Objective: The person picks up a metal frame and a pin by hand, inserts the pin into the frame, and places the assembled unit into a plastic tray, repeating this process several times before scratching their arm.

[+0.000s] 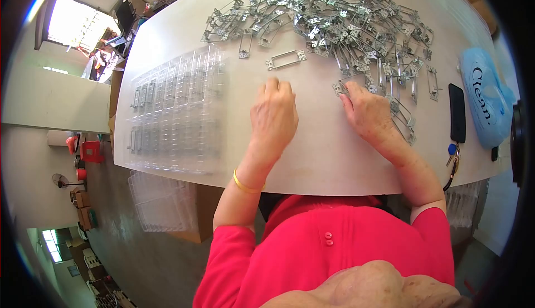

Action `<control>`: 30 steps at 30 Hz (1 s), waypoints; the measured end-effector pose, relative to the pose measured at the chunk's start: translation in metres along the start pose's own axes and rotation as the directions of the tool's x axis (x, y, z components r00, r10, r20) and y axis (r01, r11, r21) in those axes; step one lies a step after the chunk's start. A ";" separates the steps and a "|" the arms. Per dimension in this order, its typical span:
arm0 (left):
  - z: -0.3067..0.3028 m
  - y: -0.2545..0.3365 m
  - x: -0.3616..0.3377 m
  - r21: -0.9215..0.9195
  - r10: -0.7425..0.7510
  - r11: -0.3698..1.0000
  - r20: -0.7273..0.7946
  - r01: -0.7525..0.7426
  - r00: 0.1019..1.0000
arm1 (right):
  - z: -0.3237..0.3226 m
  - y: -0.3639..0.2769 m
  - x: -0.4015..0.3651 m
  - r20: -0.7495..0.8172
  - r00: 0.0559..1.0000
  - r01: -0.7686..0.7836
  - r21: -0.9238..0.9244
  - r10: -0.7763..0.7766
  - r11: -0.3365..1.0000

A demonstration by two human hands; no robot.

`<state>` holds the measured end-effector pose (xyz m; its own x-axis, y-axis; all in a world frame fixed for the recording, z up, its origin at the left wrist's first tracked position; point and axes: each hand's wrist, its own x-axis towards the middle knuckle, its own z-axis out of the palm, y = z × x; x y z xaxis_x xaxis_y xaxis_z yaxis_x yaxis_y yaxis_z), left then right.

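Observation:
My left hand (273, 115) lies palm down on the white table (323, 157), fingers together, nothing visible in it. My right hand (365, 113) rests at the near edge of a big pile of metal frames (334, 21), fingertips touching one frame (348, 85). A single metal frame (286, 59) lies apart just beyond my left hand. A clear plastic tray (175, 110) with several slots sits to the left; a few frames lie in its far-left slots.
A black phone (457, 112), keys (452, 154) and a blue "Clean" wipes pack (486, 104) lie at the right. More clear trays (159, 202) stack below the table's left edge. Floor, boxes and a window are at the left.

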<state>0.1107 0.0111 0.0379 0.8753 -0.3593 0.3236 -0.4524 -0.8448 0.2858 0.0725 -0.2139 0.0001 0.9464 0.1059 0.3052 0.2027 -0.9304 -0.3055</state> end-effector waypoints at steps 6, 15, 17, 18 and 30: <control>0.065 -0.048 0.065 0.152 0.024 0.988 -0.100 -0.009 0.995 | 0.012 0.012 -0.001 -0.036 0.999 0.027 0.004 -0.027 1.000; 0.064 -0.050 0.051 0.184 0.036 0.981 0.146 -0.063 0.989 | 0.015 0.017 -0.008 -0.079 0.996 0.043 -0.010 -0.044 0.999; 0.062 -0.045 0.040 0.241 0.069 0.966 0.125 -0.097 0.990 | 0.015 0.017 -0.009 -0.087 0.995 0.050 -0.010 -0.050 0.999; 0.057 -0.039 0.036 0.226 0.061 0.970 0.118 -0.086 0.991 | 0.016 0.017 -0.009 -0.096 0.994 0.054 -0.023 -0.056 0.998; 0.028 -0.014 0.001 -0.688 -0.216 0.518 0.470 0.508 0.856 | 0.014 0.017 -0.015 -0.114 0.985 0.118 -0.132 -0.133 0.984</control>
<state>0.1226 0.0113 0.0092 0.9269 -0.3118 -0.2087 0.0934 -0.3471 0.9332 0.0653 -0.2262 -0.0222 0.8763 0.1881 0.4436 0.2777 -0.9495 -0.1460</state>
